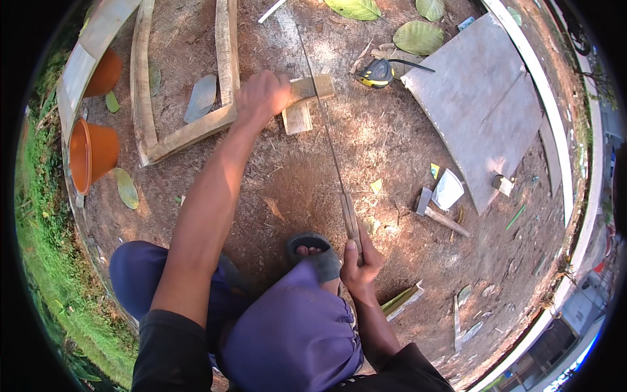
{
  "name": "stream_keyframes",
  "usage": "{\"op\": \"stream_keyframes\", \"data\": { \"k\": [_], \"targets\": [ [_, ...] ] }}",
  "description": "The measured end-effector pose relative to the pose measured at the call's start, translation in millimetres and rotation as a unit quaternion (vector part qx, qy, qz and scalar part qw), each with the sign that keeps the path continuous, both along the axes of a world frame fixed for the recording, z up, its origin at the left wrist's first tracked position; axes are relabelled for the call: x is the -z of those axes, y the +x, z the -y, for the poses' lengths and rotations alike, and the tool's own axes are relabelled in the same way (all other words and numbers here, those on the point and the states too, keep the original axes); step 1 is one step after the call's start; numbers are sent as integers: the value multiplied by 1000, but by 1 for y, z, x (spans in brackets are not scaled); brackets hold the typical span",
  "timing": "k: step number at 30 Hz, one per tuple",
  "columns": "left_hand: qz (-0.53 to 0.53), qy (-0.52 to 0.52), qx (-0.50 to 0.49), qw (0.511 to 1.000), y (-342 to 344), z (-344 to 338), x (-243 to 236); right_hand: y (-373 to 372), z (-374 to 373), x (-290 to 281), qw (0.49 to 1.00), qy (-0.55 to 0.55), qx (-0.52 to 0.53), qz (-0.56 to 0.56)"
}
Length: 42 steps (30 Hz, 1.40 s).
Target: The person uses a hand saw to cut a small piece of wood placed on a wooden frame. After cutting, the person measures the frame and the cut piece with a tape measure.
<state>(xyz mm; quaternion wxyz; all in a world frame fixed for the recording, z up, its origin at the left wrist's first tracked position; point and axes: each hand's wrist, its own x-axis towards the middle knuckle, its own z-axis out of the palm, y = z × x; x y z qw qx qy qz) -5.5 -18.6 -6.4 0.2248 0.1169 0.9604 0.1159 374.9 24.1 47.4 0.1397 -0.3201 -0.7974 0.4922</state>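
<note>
My left hand (262, 97) is closed over a wooden bar (196, 130) and holds it down near its right end. Two long wooden strips run away from this bar, one strip (141, 78) at the left and another strip (227, 52) nearer the middle, like a frame. A short wood block (298, 119) lies under the bar's right end. In my right hand (361, 264) is the wooden handle of a handsaw (330, 144), seen edge-on. Its thin blade crosses the bar close to the end, right of my left hand. Any cut there is too small to make out.
A tape measure (376, 73) lies beyond the saw, beside large leaves (418, 38). A grey board (480, 98) lies at the right, with a hammer (444, 215) near it. Orange pots (104, 151) stand at the left. My sandalled foot (313, 251) is near the saw handle.
</note>
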Motion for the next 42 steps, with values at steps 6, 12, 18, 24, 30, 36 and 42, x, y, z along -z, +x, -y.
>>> {"op": "stream_keyframes", "data": {
  "k": [6,12,18,24,30,36,42],
  "targets": [
    [45,-2,-6,999,3,-3,-21,7,5,-10,998,56,-1,-22],
    [19,-4,-16,1000,7,-4,-18,-82,-7,5,999,-23,28,-19],
    [38,5,-16,999,7,4,-16,64,10,-11,997,76,-13,-12],
    [-22,12,-2,1000,5,-4,-13,-101,-10,4,997,-61,39,-6],
    [8,16,-22,1000,-1,5,4,71,4,-4,997,70,-36,-18],
    [-62,34,-2,997,2,-2,0,-69,-8,4,998,-29,18,44],
    [-12,8,-11,1000,4,1,-9,5,1,9,1000,2,-7,-5]
  ]
}}
